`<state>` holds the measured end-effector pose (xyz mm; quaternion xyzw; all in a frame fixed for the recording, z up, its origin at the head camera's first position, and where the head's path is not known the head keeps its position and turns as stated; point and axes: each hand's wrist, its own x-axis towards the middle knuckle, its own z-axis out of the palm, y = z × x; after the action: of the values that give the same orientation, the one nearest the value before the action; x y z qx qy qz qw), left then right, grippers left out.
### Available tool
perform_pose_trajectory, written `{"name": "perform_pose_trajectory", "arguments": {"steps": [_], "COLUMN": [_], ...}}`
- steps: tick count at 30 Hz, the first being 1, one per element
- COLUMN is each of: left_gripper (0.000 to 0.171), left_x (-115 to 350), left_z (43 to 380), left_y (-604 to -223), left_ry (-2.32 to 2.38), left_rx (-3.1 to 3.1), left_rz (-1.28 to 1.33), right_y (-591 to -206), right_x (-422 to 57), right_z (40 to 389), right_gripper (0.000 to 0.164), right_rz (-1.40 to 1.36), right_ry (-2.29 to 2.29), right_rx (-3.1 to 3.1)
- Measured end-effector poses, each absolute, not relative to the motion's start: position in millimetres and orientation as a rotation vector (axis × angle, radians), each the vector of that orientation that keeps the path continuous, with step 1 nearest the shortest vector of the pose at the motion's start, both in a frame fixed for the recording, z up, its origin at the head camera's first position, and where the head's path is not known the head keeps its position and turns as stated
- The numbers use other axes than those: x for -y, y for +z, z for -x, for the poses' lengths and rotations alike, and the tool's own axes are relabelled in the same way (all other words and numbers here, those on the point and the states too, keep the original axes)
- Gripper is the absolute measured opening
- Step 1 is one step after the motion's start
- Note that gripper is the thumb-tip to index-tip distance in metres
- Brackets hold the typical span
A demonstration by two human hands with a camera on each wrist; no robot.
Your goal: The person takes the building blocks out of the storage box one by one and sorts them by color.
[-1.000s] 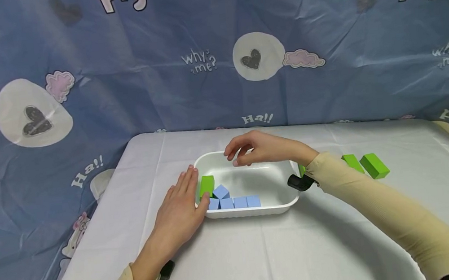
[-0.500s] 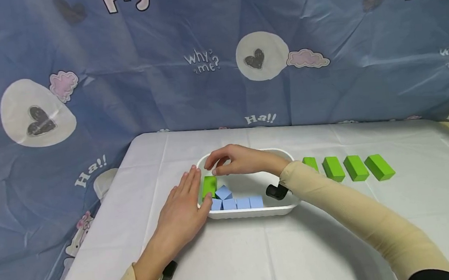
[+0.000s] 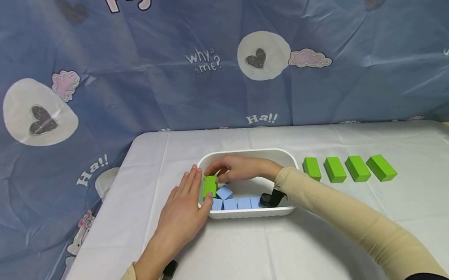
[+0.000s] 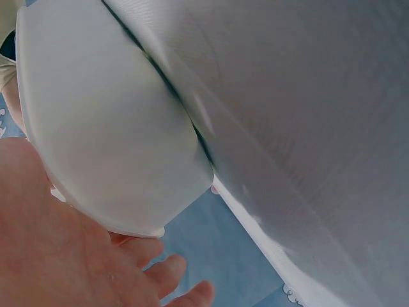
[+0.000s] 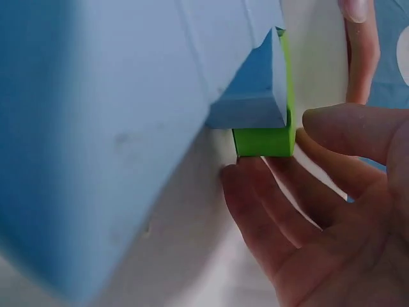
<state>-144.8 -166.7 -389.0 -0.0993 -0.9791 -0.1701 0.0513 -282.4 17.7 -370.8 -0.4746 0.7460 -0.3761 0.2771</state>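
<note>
A white tray (image 3: 252, 213) holds a green block (image 3: 210, 184) standing at its left end. Several light blue cubes line the tray's near wall, and one turned blue cube (image 3: 224, 192) lies against the green block. My right hand (image 3: 240, 168) reaches into the tray, its fingers bent round the far end of the green block and its thumb at the block's edge. In the right wrist view that end of the green block (image 5: 265, 143) shows between thumb and fingers. My left hand (image 3: 181, 211) rests along the tray's left side, fingers straight, thumb over the rim.
Several green blocks stand in a row on the white table right of the tray, from the nearest green block (image 3: 311, 169) to the farthest green block (image 3: 381, 168). A blue printed cloth (image 3: 154, 83) hangs behind the table. My right sleeve (image 3: 350, 218) crosses over the table.
My right hand has moved left and down into the tray, from above its far rim to the green block. My left hand has stayed at the tray's left side.
</note>
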Motion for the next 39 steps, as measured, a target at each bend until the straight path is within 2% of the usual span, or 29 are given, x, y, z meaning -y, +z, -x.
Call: {"name": "perform_pose_trajectory", "arguments": {"steps": [20,39], "left_gripper": [0.07,0.07], "left_x": [167.5,165.6], "left_z": [145.9,145.8], "left_y": [-389.5,-390.5], "left_ry": [-0.529,-0.545], "left_rx": [2.962,2.973], "left_rz": [0.302,0.285], "right_y": [-368.4,-370.2], "right_x": [-15.2,-19.0], "right_z": [277.7,273.9], "right_gripper": [0.033,0.024], "right_rz": [1.227,1.044], "right_ry": [-1.076,-1.154], "right_rx": [-1.909,-1.97]}}
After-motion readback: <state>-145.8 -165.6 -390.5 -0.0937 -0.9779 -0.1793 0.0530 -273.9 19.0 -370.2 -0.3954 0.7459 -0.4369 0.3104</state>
